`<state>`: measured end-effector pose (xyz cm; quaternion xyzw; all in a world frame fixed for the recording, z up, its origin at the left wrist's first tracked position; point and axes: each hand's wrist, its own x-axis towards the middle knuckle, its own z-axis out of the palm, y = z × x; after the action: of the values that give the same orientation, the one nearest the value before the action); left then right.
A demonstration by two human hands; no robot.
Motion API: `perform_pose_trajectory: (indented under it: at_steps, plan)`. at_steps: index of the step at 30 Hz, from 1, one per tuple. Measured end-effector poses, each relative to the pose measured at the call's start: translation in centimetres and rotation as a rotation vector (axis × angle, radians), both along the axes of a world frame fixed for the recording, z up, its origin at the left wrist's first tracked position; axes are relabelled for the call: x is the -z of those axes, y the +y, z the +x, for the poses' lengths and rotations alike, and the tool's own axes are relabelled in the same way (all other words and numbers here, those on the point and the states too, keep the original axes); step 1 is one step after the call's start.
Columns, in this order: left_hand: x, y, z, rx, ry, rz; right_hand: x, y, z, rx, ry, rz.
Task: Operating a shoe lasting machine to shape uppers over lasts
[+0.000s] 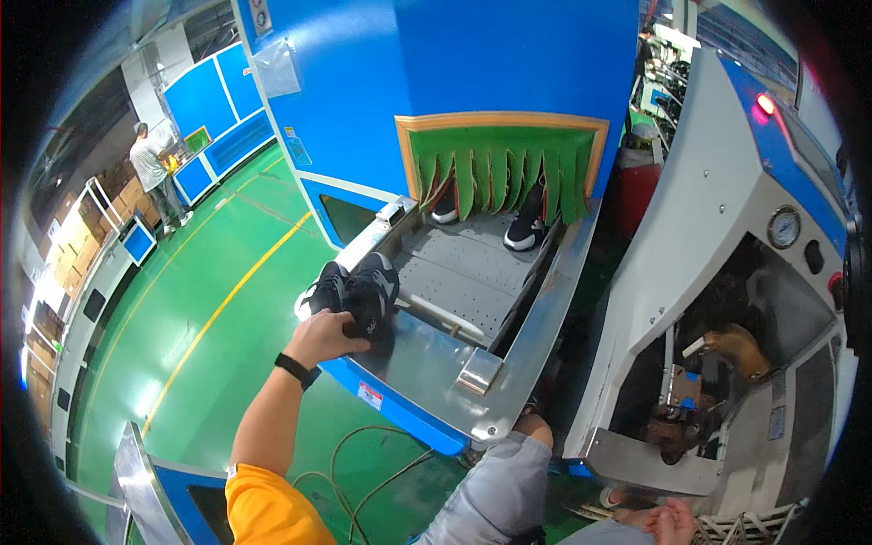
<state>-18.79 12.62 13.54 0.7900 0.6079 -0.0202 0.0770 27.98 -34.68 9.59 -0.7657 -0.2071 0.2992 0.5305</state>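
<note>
Shoes [350, 295]: black pair, white soles, gripped at the conveyor's 9 o'clock edge.
Left hand [325, 338]: fingers curled shut around them.
Right hand [674, 521]: grip cannot be told.

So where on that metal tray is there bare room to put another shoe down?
The perforated belt is bare between the pair under the left hand and the two shoes at the green flaps. The shiny near lip is free too. The left corner is crowded.

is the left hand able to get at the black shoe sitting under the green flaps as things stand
Probably not without letting go: the left hand is closed on a pair of black shoes at the near end of the metal tray. The black shoe lies at the far end under the green flaps, with bare conveyor between.
</note>
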Motion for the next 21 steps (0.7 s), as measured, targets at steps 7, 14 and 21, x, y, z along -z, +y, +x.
perform_pose_trajectory:
  at_steps: [7,14,21]
  plan:
    - [1.9,-13.3,-9.0,-0.237,-0.131,0.163,4.9,-2.4,0.4,-0.395,-0.242,-0.102]
    - [-2.1,-39.0,-25.6,-0.554,0.073,0.245,8.2,-1.0,1.0,-0.581,-0.274,-0.276]
    - [-7.0,-63.9,-39.9,-1.261,0.686,0.682,3.7,3.8,-4.8,-0.842,-0.373,-0.203]
